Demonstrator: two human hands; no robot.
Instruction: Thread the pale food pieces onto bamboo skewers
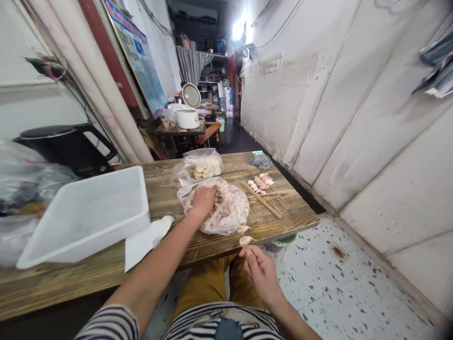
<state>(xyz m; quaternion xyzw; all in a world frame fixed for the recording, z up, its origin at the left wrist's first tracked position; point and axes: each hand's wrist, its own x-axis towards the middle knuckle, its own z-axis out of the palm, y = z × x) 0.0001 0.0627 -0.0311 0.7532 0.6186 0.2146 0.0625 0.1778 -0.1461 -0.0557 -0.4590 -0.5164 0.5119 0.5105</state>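
Observation:
My left hand reaches into an open clear plastic bag of pale pink raw meat pieces. Its fingertips are hidden among the pieces, beside some darker ones. Just past the table's front edge, my right hand pinches a thin bamboo skewer that points up and away from me. Two pale pieces of meat are threaded on it, close to my fingers. Right of the bag lie several bare bamboo skewers and a few loaded meat skewers.
A white plastic tray stands on the wooden table at left, with white paper beside it. Behind the meat bag is another bag of pale skewered pieces. A black kettle and crumpled grey plastic stand farther back.

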